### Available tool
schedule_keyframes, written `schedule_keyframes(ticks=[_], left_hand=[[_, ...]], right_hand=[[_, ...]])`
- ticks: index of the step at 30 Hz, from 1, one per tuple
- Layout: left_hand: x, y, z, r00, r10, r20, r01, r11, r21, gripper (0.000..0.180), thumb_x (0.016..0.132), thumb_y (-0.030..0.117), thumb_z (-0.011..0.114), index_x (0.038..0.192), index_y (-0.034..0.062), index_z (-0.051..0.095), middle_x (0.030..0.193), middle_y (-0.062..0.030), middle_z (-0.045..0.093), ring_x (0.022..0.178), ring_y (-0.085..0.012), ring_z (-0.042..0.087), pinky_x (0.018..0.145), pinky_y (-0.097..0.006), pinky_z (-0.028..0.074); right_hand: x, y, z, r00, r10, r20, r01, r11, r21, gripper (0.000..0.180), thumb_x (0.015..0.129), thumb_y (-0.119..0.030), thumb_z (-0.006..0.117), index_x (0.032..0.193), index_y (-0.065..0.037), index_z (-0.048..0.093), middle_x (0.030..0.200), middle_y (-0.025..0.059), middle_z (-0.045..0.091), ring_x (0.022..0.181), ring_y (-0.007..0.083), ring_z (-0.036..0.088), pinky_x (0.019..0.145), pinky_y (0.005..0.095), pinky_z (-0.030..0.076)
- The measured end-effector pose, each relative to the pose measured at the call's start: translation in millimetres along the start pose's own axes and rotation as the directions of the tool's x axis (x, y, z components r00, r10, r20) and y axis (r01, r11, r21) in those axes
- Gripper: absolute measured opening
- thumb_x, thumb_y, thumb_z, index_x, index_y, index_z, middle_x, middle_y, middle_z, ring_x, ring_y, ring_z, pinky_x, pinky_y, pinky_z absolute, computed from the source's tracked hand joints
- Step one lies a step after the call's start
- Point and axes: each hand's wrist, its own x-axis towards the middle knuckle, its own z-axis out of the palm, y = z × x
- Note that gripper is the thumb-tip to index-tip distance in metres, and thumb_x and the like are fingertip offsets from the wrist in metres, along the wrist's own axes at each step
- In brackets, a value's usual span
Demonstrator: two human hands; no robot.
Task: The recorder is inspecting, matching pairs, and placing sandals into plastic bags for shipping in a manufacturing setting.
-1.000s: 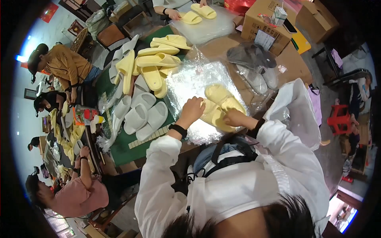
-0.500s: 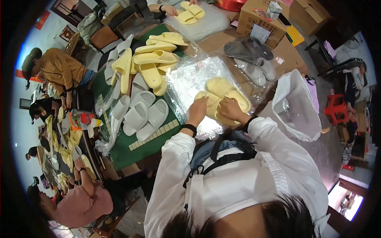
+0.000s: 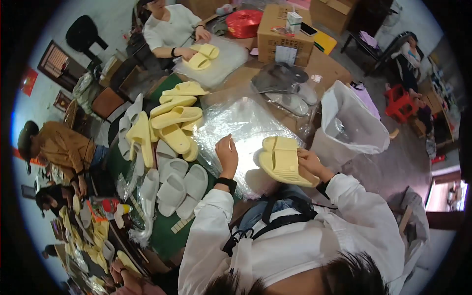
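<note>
The right hand (image 3: 313, 165) grips a pair of yellow slippers (image 3: 282, 160) at their right side, fingers closed on the edge. The pair is held tilted, one slipper against the other, over the near right part of the clear plastic bags (image 3: 241, 118). The left hand (image 3: 226, 155) is raised over the left part of the same bags, apart from the slippers, with its fingers bent. Whether its fingertips pinch any film cannot be told.

Left of the bags, a heap of yellow slippers (image 3: 173, 117) lies on the table beside several grey slippers (image 3: 172, 192). Green covering (image 3: 172, 241) shows beneath and in front of the grey ones. Beyond the bags, toward the right, dark grey slippers (image 3: 278, 78) and light grey slippers (image 3: 289, 103) lie together, partly under clear film. A white sack (image 3: 327, 136) stands open at the right, near the table edge.

At the far side, a cardboard box (image 3: 270, 42) carries a small white box (image 3: 294, 22) and a phone (image 3: 308, 29). A red roll (image 3: 244, 23) is just left of it. Farther left, a co-worker (image 3: 169, 29) handles another yellow pair (image 3: 199, 57) over a second pile of clear bags (image 3: 216, 71).
</note>
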Motion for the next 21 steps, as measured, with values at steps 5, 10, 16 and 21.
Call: schedule_keyframes(ticks=[5,10,16,21], left_hand=[[9.7,9.1,5.6,0.997,0.038,0.061,-0.041,0.998,0.053,0.026,0.089,0.019,0.045,0.108,0.0074,0.059,0.102,-0.0116,0.060,0.099,-0.0286,0.051,0.086,-0.038,0.037],[7.4,13.7,3.8,0.882,-0.011,0.470,0.042,0.998,-0.055,0.028,0.091,0.019,0.042,0.111,0.0042,0.056,0.096,-0.0194,0.061,0.086,-0.0351,0.058,0.073,-0.037,0.046],[0.3,5.4,-0.4,0.861,-0.094,0.500,0.268,0.919,-0.290,0.031,0.093,0.025,0.040,0.109,0.0043,0.057,0.082,-0.0163,0.065,0.076,-0.0257,0.064,0.067,-0.034,0.048],[5.7,16.9,-13.7,0.856,-0.176,0.486,0.390,0.837,-0.384,0.033,0.093,0.027,0.040,0.108,0.0026,0.057,0.078,-0.0134,0.066,0.072,-0.0187,0.063,0.065,-0.030,0.048]], right_hand=[[-21.1,-60.6,10.1,0.990,0.065,0.128,-0.088,0.980,0.179,0.021,0.080,-0.011,0.057,0.094,0.003,0.062,0.100,0.0123,0.062,0.091,0.0185,0.056,0.083,0.0275,0.042],[-4.8,-35.7,34.2,0.990,-0.136,0.035,0.132,0.985,0.107,0.019,0.078,-0.012,0.059,0.092,0.001,0.063,0.090,0.0091,0.061,0.080,0.0153,0.055,0.071,0.0257,0.042],[9.1,-13.2,43.7,0.980,-0.087,-0.176,0.088,0.996,-0.002,0.017,0.078,-0.013,0.057,0.087,0.000,0.063,0.076,0.0095,0.056,0.067,0.0173,0.053,0.063,0.0281,0.042],[9.2,3.6,34.7,0.935,-0.123,-0.332,0.053,0.975,-0.214,0.018,0.076,-0.017,0.058,0.080,-0.001,0.063,0.073,0.0145,0.053,0.063,0.0278,0.054,0.058,0.0342,0.043]])
